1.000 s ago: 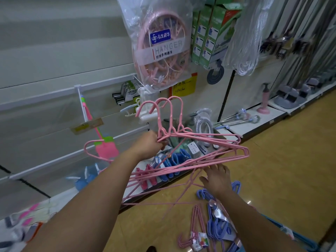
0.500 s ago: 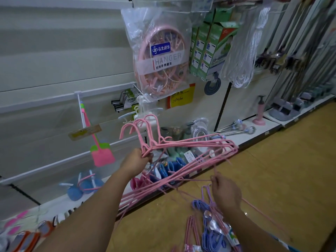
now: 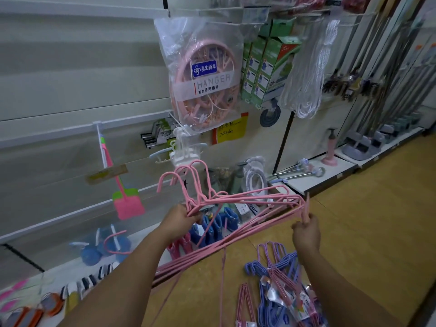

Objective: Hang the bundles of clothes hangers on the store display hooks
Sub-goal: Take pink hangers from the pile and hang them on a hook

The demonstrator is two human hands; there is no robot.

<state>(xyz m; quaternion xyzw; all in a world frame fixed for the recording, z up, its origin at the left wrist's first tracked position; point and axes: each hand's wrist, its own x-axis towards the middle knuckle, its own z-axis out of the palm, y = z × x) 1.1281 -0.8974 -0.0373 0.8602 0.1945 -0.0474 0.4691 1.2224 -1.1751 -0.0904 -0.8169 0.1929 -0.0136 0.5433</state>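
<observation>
A bundle of pink wire hangers (image 3: 247, 200) is held level in front of the display wall, hooks up. My left hand (image 3: 180, 219) grips the bundle just below the hook necks. My right hand (image 3: 305, 228) pinches the bundle's right shoulder ends between fingers and thumb. A white display hook (image 3: 102, 147) sticks out from the wall rail at the left, with a pink and green fly swatter (image 3: 127, 201) on it. More pink and purple hanger bundles (image 3: 276, 282) lie on the wooden floor below my right arm.
A bagged round pink clip hanger (image 3: 204, 74) hangs above the bundle, with green boxes (image 3: 266, 67) and white rope coils (image 3: 304, 86) to its right. The low shelf (image 3: 313, 179) holds blue and pink items, a plunger (image 3: 330, 149) and brushes. Mop handles line the far right.
The view has tilted up a little. My right hand rose from the floor bundles and took hold of the pink bundle's right end. My left hand kept its grip, and the bundle now hangs lower in view.
</observation>
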